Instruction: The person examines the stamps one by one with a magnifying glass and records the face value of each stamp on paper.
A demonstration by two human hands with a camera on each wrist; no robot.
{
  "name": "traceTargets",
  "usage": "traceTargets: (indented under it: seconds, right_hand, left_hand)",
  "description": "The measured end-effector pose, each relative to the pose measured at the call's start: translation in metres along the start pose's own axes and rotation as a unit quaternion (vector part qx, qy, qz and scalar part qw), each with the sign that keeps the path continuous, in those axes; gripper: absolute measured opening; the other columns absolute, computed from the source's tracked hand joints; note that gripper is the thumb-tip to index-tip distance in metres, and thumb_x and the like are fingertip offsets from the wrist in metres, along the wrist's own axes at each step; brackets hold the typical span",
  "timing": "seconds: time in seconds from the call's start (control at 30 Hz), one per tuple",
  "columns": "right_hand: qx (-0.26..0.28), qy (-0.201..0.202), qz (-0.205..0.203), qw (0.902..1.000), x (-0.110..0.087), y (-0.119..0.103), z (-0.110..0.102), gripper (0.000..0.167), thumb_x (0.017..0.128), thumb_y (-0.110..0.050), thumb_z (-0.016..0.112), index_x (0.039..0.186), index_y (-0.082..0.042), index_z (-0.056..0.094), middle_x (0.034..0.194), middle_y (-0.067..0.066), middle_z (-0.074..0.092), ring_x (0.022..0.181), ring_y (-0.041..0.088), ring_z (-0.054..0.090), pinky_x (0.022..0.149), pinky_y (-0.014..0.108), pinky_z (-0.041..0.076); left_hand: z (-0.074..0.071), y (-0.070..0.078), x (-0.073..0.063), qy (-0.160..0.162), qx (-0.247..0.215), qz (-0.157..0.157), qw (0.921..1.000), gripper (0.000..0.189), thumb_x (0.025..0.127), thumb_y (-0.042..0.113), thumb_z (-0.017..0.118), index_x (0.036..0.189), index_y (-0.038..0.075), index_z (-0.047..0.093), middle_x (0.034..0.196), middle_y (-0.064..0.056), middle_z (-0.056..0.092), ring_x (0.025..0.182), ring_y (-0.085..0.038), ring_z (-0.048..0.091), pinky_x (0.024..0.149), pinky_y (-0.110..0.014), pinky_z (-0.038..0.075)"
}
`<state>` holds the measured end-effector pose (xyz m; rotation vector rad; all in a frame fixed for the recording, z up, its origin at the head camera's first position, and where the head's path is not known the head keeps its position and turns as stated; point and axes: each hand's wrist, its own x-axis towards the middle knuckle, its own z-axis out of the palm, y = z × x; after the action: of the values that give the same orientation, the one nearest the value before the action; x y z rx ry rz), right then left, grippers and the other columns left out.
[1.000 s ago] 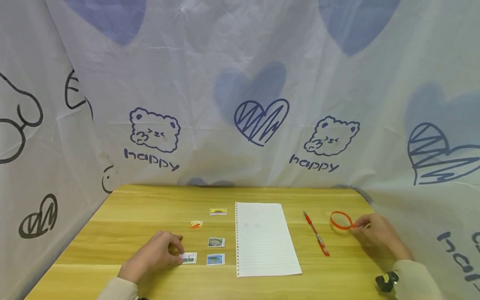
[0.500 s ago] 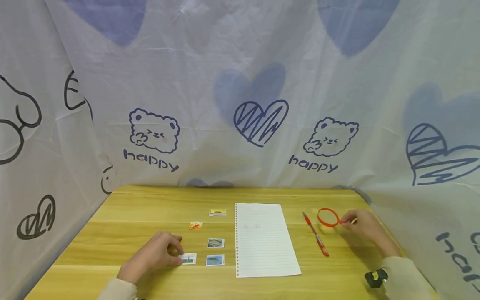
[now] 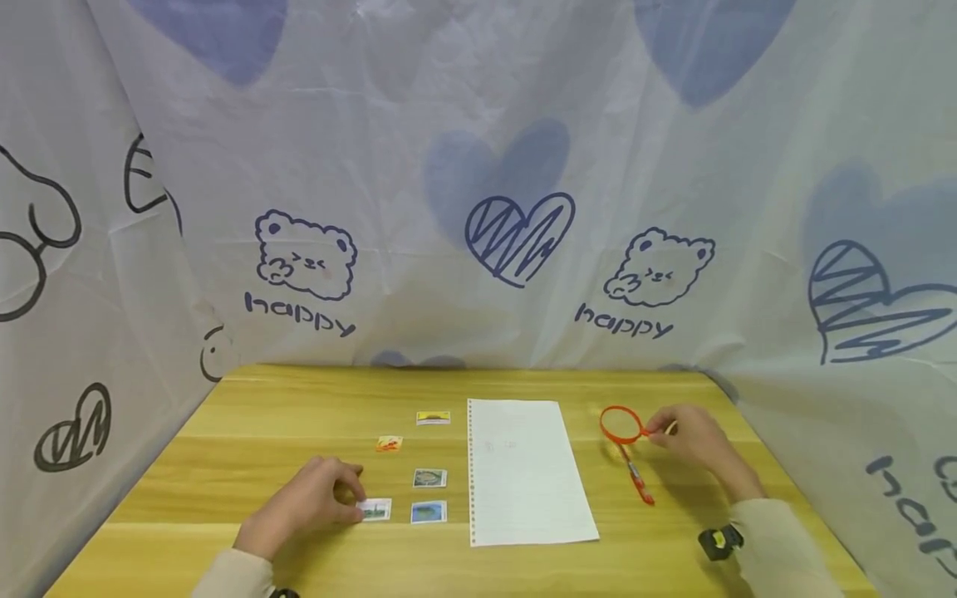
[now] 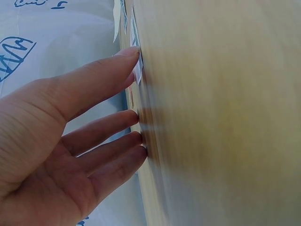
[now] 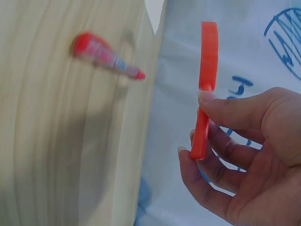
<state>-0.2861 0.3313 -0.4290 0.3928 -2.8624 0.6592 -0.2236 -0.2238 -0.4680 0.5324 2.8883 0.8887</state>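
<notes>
My left hand (image 3: 310, 502) rests low at the left of the table, its thumb and index finger pinching the left edge of a stamp (image 3: 376, 509) with a green picture; the stamp lies at table level. In the left wrist view, the thumb covers part of this stamp (image 4: 137, 70) and the other fingertips touch the wood. My right hand (image 3: 691, 436) grips the handle of a red-framed magnifying glass (image 3: 621, 424) between thumb and fingers. Seen edge-on in the right wrist view, the magnifying glass (image 5: 209, 56) is raised off the table, and its lens overlaps the pen's tip in the head view.
Several other stamps lie about: a blue one (image 3: 429, 512), a grey-green one (image 3: 429, 477), a red-and-yellow one (image 3: 390, 443) and a yellow one (image 3: 434, 418). A lined sheet of paper (image 3: 531, 473) lies mid-table, with a red pen (image 3: 637, 477) to its right. A printed curtain (image 3: 389, 208) hangs behind.
My right hand has carried the magnifying glass leftward, from right of the pen to over the pen's upper end. The left hand and its stamp have stayed in place.
</notes>
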Motion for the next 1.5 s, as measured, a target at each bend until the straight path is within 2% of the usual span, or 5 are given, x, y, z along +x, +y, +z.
traceTargets:
  seconds: [0.37,0.57,0.9,1.2,1.5]
  right_hand:
    - [0.028,-0.008,-0.029,0.9992,0.006,-0.037,0.016,0.005,0.084,-0.002,0.080,0.086,-0.006,0.077,0.081,0.003,0.074,0.070,0.011,0.059,0.062,0.025,0.048]
    - [0.037,-0.022,-0.023,0.9988,0.009,-0.054,0.025,0.004,0.086,-0.002,0.079,0.087,-0.006,0.078,0.083,0.002,0.074,0.069,0.011,0.057,0.062,0.023,0.047]
    - [0.033,-0.024,-0.031,0.9987,0.015,-0.076,0.036,0.006,0.085,-0.002,0.080,0.086,-0.008,0.078,0.081,-0.001,0.073,0.071,0.010,0.055,0.064,0.023,0.046]
    - [0.047,-0.023,-0.079,0.9955,0.017,-0.092,0.044,0.008,0.084,-0.001,0.081,0.083,-0.008,0.077,0.077,-0.001,0.073,0.067,0.007,0.056,0.062,0.020,0.045]
    - [0.052,-0.039,-0.089,0.9939,0.020,-0.109,0.053,0.007,0.084,-0.001,0.081,0.083,-0.007,0.078,0.076,-0.002,0.071,0.067,0.005,0.053,0.062,0.020,0.045]
  left_hand:
    - [-0.001,0.001,0.002,-0.005,-0.004,-0.012,0.9999,0.018,0.074,0.013,0.092,0.081,0.021,0.078,0.132,-0.027,0.068,0.124,-0.051,0.062,0.105,-0.063,0.049]
    - [-0.001,0.002,0.001,-0.004,-0.004,-0.015,0.9999,0.018,0.074,0.013,0.092,0.081,0.021,0.078,0.133,-0.026,0.068,0.125,-0.051,0.061,0.106,-0.063,0.048]
    - [-0.001,0.000,0.002,-0.006,-0.004,-0.008,0.9999,0.018,0.074,0.014,0.092,0.081,0.021,0.078,0.132,-0.026,0.069,0.124,-0.049,0.062,0.105,-0.062,0.049]
    - [-0.001,0.000,0.000,-0.004,-0.003,-0.004,1.0000,0.018,0.073,0.013,0.092,0.080,0.021,0.078,0.131,-0.026,0.069,0.125,-0.051,0.061,0.108,-0.065,0.046]
    - [0.000,-0.003,0.002,-0.001,-0.004,0.005,1.0000,0.017,0.072,0.013,0.092,0.081,0.020,0.079,0.130,-0.027,0.069,0.123,-0.052,0.062,0.107,-0.066,0.046]
